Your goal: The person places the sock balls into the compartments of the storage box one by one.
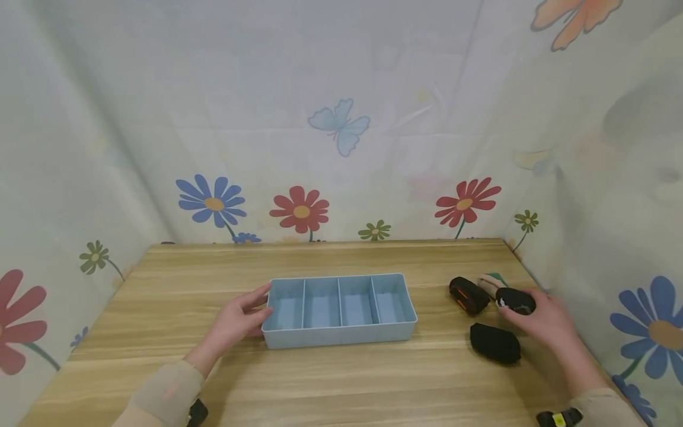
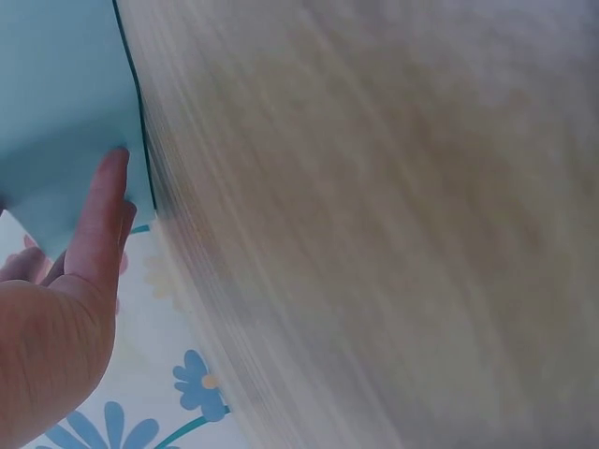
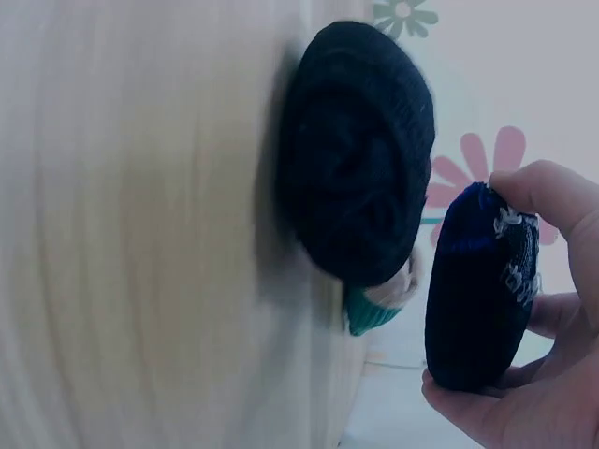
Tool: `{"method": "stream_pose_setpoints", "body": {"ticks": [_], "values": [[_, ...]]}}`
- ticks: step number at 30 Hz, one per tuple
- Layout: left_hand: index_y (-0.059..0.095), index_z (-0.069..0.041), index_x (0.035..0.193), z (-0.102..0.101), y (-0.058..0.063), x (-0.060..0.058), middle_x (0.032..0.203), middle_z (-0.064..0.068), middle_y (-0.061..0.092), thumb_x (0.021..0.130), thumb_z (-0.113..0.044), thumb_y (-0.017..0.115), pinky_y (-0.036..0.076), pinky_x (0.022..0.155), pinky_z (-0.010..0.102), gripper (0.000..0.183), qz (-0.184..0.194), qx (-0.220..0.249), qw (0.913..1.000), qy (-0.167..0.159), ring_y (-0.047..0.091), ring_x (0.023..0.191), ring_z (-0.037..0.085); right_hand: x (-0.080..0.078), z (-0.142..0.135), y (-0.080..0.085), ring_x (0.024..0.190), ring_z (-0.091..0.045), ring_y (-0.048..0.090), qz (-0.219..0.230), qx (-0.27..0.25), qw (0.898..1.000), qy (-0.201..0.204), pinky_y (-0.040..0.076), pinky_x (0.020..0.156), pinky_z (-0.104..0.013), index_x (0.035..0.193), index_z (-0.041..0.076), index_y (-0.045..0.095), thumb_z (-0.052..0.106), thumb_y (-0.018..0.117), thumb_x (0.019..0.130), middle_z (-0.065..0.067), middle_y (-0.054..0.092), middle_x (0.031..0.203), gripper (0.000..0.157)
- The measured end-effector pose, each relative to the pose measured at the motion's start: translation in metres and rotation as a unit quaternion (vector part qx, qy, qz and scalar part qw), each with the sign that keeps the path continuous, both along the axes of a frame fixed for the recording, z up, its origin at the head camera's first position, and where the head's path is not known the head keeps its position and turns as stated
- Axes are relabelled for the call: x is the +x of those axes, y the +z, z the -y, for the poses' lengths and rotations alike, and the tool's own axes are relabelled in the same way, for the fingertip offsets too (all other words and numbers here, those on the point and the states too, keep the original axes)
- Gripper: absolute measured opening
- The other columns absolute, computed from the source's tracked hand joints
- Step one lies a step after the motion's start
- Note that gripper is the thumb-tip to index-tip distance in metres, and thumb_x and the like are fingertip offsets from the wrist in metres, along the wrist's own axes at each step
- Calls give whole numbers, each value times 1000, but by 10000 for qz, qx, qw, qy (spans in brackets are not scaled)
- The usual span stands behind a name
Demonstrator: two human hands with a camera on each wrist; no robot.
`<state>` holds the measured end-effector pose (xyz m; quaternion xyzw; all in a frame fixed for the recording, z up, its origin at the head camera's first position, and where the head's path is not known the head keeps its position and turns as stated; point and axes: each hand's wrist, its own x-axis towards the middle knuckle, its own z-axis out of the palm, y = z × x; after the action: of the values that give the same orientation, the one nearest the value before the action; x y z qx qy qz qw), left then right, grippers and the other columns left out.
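A light blue box (image 1: 338,337) with several compartments lies on the wooden table. At its left end, my left hand (image 1: 242,317) holds the wall, a fingertip over the rim; in the left wrist view other fingers (image 2: 101,210) lie along the outside. Off to the right, my right hand (image 1: 552,320) pinches a rolled black sock bundle (image 3: 477,290) with white marks, thumb and fingers at opposite ends. Near that hand are a black roll with orange marks (image 1: 468,295), a plain black roll (image 1: 495,343) and a partly hidden beige and green roll (image 1: 490,283).
Floral cloth (image 1: 341,71) hangs behind the table (image 1: 341,385) and along both sides. The right arm reaches in close to the right-hand cloth. Bare wood separates the box from the rolls.
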<state>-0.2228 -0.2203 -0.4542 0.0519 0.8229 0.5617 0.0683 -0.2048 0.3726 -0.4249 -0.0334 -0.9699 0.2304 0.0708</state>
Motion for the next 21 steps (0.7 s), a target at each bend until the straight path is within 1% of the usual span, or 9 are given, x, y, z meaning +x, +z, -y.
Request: {"method": "stream_pose_setpoints", "body": {"ticks": [3, 6, 9, 13, 17, 21], "values": [[38, -7, 152, 0, 0, 0, 146, 30, 43, 97, -11, 64, 59, 78, 40, 61, -14, 12, 10000, 7, 49, 128, 45, -2, 7, 2, 104, -52, 52, -291, 49, 9993, 213, 46, 80, -60, 128, -10, 53, 45, 75, 84, -38, 56, 116, 73], [38, -7, 153, 0, -1, 0, 145, 31, 43, 97, -12, 64, 59, 78, 40, 62, -14, -8, 10000, 14, 49, 128, 45, -3, 16, 5, 106, -52, 52, -430, 48, 9984, 357, 46, 81, -62, 128, -9, 54, 43, 77, 83, -37, 55, 119, 73], [38, -8, 153, 1, -1, 0, 145, 30, 43, 97, -13, 65, 59, 78, 40, 62, -6, -26, 10000, 30, 49, 128, 45, -3, 26, 9, 109, -53, 47, -364, -21, 9984, 440, 44, 83, -65, 130, -10, 51, 42, 76, 83, -39, 51, 123, 75], [39, -8, 153, 1, -1, 1, 146, 30, 43, 97, -13, 65, 59, 78, 41, 62, 22, -12, 10000, 49, 49, 128, 45, -5, 41, 9, 115, -52, 43, -294, -117, 9978, 585, 42, 88, -67, 135, -5, 51, 42, 77, 84, -38, 46, 129, 75], [39, -8, 152, 0, -1, 0, 146, 30, 43, 97, -12, 64, 59, 77, 40, 61, 17, 15, 10000, 55, 48, 128, 45, -7, 53, 8, 114, -51, 44, -284, -153, 9968, 726, 44, 88, -67, 137, 0, 51, 42, 77, 84, -37, 44, 131, 74], [39, -8, 152, 0, -2, -1, 145, 31, 44, 97, -12, 64, 59, 77, 40, 61, -21, 0, 10000, 50, 49, 128, 45, -9, 64, 8, 113, -50, 45, -317, -186, 9956, 857, 44, 87, -67, 135, 0, 51, 42, 78, 83, -36, 45, 130, 73]]}}
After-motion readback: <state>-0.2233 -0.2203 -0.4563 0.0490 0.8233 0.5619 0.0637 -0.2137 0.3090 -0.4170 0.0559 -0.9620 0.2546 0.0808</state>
